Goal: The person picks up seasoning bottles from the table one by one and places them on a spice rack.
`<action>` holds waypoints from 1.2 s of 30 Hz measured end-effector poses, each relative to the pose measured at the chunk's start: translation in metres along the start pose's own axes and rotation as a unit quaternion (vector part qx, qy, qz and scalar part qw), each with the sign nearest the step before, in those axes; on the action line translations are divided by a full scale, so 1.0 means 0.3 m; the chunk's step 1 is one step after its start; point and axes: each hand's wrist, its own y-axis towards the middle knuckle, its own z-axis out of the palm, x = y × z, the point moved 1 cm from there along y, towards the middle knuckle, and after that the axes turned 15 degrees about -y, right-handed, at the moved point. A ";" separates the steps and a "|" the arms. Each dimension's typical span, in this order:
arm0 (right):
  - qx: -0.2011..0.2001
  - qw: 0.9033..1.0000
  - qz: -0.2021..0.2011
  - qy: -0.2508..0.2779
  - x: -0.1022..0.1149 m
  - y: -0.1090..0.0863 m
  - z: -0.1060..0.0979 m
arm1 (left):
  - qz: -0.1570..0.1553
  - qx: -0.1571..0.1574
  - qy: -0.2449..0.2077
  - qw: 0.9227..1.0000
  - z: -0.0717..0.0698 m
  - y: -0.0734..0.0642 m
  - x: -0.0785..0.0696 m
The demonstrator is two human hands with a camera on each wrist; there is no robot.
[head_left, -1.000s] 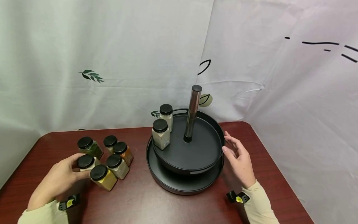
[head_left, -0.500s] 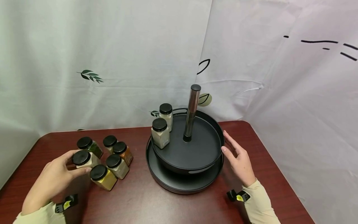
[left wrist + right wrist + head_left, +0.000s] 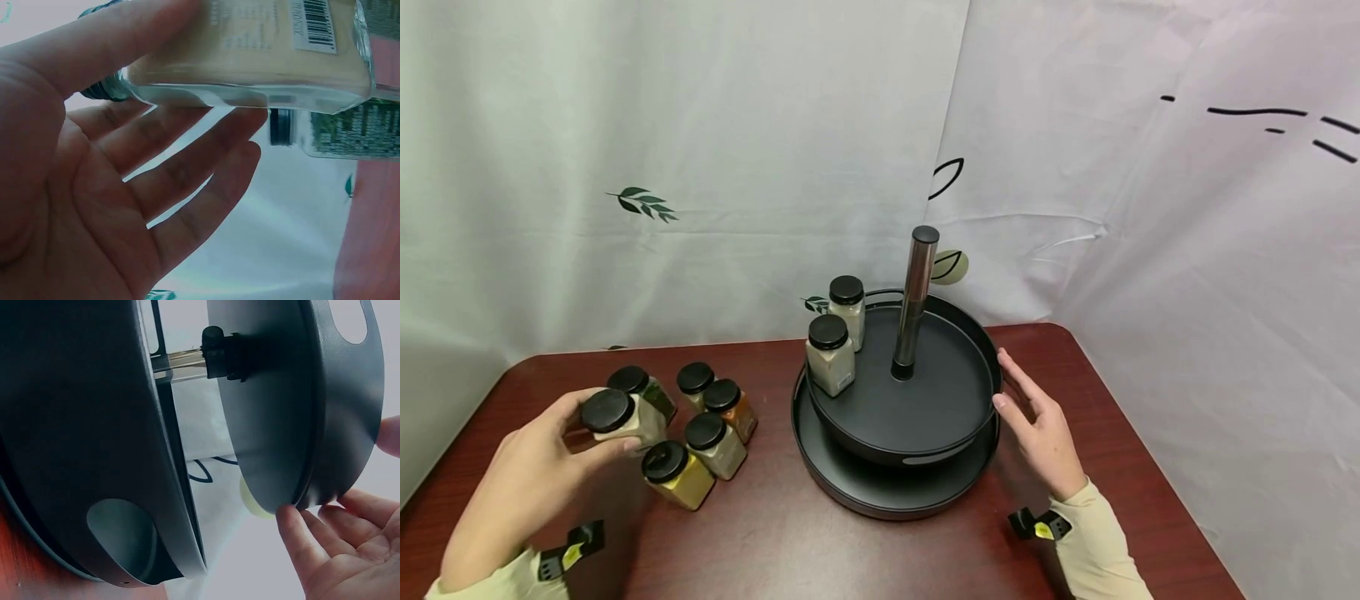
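Lifted leftward since a second ago, a pale-filled jar (image 3: 643, 422) is above the counter (image 3: 737, 542), pinched between thumb and fingers of the left hand (image 3: 523, 471). The right hand (image 3: 1045, 433) touches the upper tray (image 3: 955, 375) with fingers loosely spread.

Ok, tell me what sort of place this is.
Probably a staged tabletop recording set-up rather than a working kitchen: pale printed fabric hangs behind the table and two wrist cameras are worn, though the jars and black two-tier tray look like kitchenware.
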 end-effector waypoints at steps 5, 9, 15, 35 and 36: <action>0.004 1.000 0.000 0.000 0.001 -0.001 -0.001 | -0.003 -0.009 0.002 1.000 -0.011 -0.009 -0.021; 0.002 1.000 -0.002 0.004 0.001 -0.001 0.000 | 0.004 -0.019 0.001 1.000 -0.012 -0.016 -0.045; 0.001 1.000 -0.008 0.012 0.002 0.000 0.000 | 0.030 -0.030 -0.003 0.999 -0.013 -0.024 -0.092; 0.017 0.999 -0.004 0.038 0.003 0.000 -0.006 | 0.117 -0.067 -0.109 0.985 0.023 -0.042 -0.193; 0.017 0.999 -0.004 0.038 0.003 0.000 -0.006 | 0.120 -0.066 -0.111 0.984 0.025 -0.044 -0.200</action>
